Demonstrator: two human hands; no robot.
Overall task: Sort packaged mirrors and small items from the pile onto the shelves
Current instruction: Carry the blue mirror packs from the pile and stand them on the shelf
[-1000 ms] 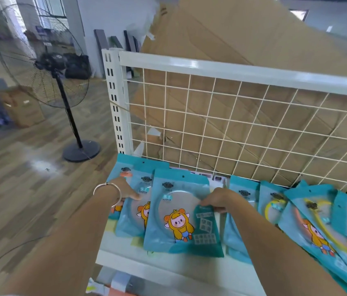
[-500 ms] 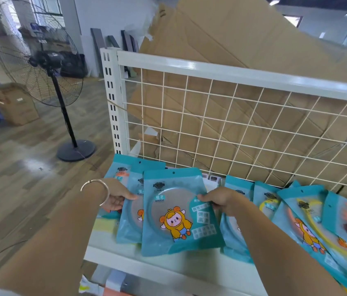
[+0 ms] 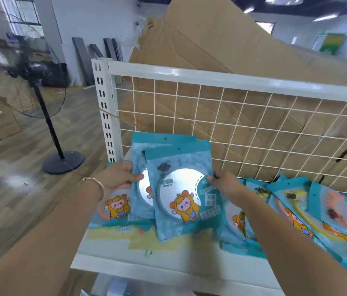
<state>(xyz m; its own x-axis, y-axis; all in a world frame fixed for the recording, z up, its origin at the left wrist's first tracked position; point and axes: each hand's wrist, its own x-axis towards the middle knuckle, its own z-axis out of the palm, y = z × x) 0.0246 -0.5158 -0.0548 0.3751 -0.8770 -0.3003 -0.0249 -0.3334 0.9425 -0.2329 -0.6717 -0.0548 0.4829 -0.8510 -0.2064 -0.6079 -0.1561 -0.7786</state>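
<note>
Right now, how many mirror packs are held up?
2: front pack in the right hand, rear pack behind it in the left hand. Others may be hidden.

Teal mirror packets, overlapping, raised near upright, pile lying on white shelf

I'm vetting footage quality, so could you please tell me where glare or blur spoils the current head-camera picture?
Head view: glare whitens the mirror in the front packet and in the rear packet; motion blur smears the standing fan, the ceiling lights and the packets at right; small print is unreadable.
</note>
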